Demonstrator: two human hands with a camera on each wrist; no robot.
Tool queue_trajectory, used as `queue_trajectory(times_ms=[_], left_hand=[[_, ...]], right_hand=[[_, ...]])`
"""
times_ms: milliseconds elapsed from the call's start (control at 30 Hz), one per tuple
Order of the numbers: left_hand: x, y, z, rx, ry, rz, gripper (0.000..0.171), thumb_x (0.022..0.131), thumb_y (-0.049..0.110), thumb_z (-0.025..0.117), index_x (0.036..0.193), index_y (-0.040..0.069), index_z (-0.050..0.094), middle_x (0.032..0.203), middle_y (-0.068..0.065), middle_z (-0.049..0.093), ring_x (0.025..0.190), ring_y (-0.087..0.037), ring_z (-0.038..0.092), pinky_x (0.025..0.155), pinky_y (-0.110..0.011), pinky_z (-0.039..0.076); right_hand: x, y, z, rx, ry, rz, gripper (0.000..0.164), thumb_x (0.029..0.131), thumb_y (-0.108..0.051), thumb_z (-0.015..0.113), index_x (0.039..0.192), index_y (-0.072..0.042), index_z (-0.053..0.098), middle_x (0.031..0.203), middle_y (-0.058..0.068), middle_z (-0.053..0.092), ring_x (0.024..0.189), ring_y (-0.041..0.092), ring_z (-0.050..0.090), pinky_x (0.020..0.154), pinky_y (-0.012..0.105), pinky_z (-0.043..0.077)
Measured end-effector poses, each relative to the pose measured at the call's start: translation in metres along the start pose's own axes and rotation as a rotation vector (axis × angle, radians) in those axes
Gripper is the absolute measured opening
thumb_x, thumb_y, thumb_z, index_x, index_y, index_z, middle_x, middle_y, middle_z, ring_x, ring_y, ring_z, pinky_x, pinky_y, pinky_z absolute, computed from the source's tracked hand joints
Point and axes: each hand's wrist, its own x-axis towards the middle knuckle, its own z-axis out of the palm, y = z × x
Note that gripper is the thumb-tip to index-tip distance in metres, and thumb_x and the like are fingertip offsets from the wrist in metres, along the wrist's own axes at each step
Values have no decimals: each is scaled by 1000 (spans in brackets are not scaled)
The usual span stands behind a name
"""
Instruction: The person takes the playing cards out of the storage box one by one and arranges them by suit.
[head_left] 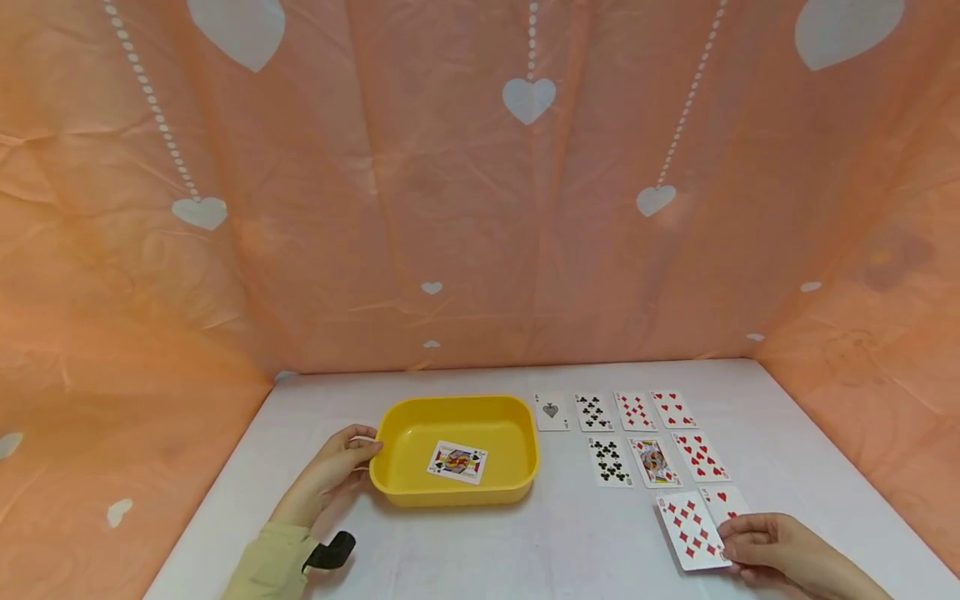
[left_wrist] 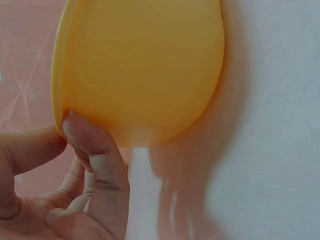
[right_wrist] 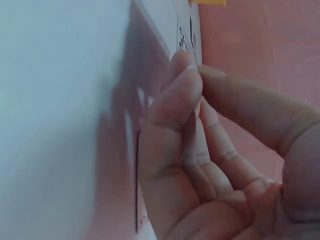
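My left hand (head_left: 330,468) grips the left end of a yellow plastic tray (head_left: 450,498), thumb and fingers at its rim. In the left wrist view the thumb presses on the tray wall (left_wrist: 145,65). A jack of spades (head_left: 458,462) lies face up inside the tray. At the lower right, my right hand (head_left: 787,550) pinches the corner of a diamonds playing card (head_left: 687,525), held face up and tilted. That card and the fingers partly cover a hearts card (head_left: 722,502) on the table. From the right wrist, the held card is seen nearly edge-on.
Several face-up cards lie in rows right of the tray, among them an ace of spades (head_left: 551,411), a clubs card (head_left: 611,462) and a diamonds face card (head_left: 655,462). An orange curtain (head_left: 450,208) with white hearts encloses the white table (head_left: 465,554).
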Motion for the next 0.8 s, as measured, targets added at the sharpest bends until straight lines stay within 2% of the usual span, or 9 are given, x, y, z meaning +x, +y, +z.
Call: queue_trajectory(times_ms=[100, 300, 433, 600, 800], left_hand=[[0, -1, 0, -8, 4, 4, 32, 95, 9, 58, 120, -5, 43, 95, -13, 60, 76, -21, 60, 64, -29, 49], [0, -1, 0, -11, 4, 12, 31, 95, 9, 58, 119, -5, 43, 95, -13, 60, 76, -21, 60, 64, -29, 49], [-1, 0, 0, -10, 12, 8, 31, 95, 8, 58, 119, -5, 43, 95, -13, 60, 76, -21, 60, 64, -29, 49], [0, -1, 0, -18, 13, 25, 29, 95, 6, 57, 118, -6, 43, 94, -13, 60, 76, -20, 61, 62, -28, 49], [1, -1, 0, -13, 16, 36, 29, 95, 6, 57, 118, -6, 44, 92, -12, 61, 75, -19, 61, 62, -27, 49]], right_hand=[[1, 3, 2, 8, 18, 28, 23, 94, -4, 59, 110, 12, 58, 96, 8, 67, 79, 14, 62, 71, 25, 53], [2, 6, 3, 42, 42, 29, 21, 94, -2, 57, 111, 10, 59, 98, 10, 67, 83, 15, 63, 73, 27, 53], [2, 7, 4, 69, 45, -4, 20, 93, 2, 56, 112, 9, 59, 100, 10, 66, 86, 15, 63, 77, 30, 53], [2, 8, 5, 102, 43, -9, 21, 94, 4, 53, 113, 12, 57, 102, 8, 65, 90, 15, 62, 81, 32, 52], [1, 6, 3, 80, 52, -15, 29, 95, 2, 53, 116, 22, 50, 106, 6, 63, 93, 16, 62, 84, 34, 51]])
